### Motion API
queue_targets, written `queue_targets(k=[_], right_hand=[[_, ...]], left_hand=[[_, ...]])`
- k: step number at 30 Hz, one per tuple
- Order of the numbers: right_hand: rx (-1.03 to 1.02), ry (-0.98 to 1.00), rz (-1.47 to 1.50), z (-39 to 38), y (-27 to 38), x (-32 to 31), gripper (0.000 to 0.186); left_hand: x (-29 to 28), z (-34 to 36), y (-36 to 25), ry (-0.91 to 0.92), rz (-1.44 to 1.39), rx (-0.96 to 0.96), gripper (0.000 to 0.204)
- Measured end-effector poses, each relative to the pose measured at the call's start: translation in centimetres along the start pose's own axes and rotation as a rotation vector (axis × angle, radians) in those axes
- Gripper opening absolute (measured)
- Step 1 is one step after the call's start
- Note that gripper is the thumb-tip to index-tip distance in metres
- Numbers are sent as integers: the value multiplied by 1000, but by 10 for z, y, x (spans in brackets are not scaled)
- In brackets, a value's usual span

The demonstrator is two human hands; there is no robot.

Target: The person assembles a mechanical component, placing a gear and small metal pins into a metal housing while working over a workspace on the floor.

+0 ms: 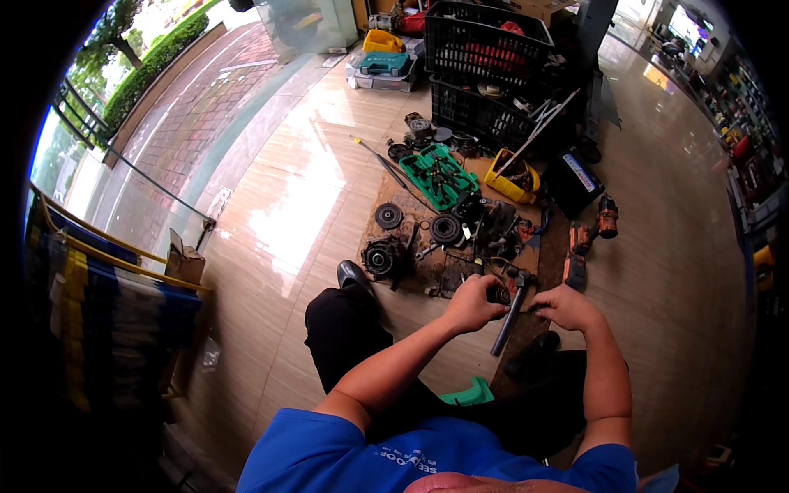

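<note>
My left hand (pixel 477 304) is curled around a small dark round metal part (pixel 498 293), mostly hidden by the fingers. To its right, my right hand (pixel 569 309) has its fingertips pressed together at something dark that I cannot make out. Between the two hands lies a hammer (pixel 508 320) with a grey handle pointing toward me. Beyond my hands, greasy parts cover a stained cardboard sheet (pixel 436 261). Among them are a pulley-like disc (pixel 389 215), a dark ring-shaped part (pixel 445 229), a round motor-like housing (pixel 380 257) and a wrench (pixel 427 251).
A green tool case (pixel 438 177) lies open behind the parts, beside a yellow container (pixel 514 176) and a black battery (pixel 574 182). An orange cordless impact tool (pixel 606 217) stands at the right. Black crates (pixel 485 53) are stacked at the back. A green stool (pixel 470 392) is under me.
</note>
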State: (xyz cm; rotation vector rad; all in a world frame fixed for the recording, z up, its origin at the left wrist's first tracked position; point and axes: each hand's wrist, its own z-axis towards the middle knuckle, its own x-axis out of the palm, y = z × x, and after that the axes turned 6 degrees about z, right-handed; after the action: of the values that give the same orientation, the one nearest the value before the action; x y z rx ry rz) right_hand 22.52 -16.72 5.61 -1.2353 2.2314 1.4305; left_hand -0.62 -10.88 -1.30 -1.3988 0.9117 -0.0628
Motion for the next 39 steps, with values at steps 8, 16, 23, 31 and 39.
queue_targets(k=[8, 16, 23, 31, 39], right_hand=[[-71, 81, -147, 7, -10, 6, 22], [-39, 37, -148, 8, -1, 7, 17], [74, 109, 151, 0, 1, -7, 25], [-61, 172, 121, 3, -13, -2, 19], [-21, 140, -32, 6, -6, 5, 20]], left_hand=[[-2, 0, -3, 19, 4, -1, 46], [-3, -2, -3, -2, 2, 3, 47], [-4, -1, 0, -6, 1, -8, 47], [-4, 0, -3, 5, -1, -8, 45], [-3, -1, -2, -12, 17, 7, 46]])
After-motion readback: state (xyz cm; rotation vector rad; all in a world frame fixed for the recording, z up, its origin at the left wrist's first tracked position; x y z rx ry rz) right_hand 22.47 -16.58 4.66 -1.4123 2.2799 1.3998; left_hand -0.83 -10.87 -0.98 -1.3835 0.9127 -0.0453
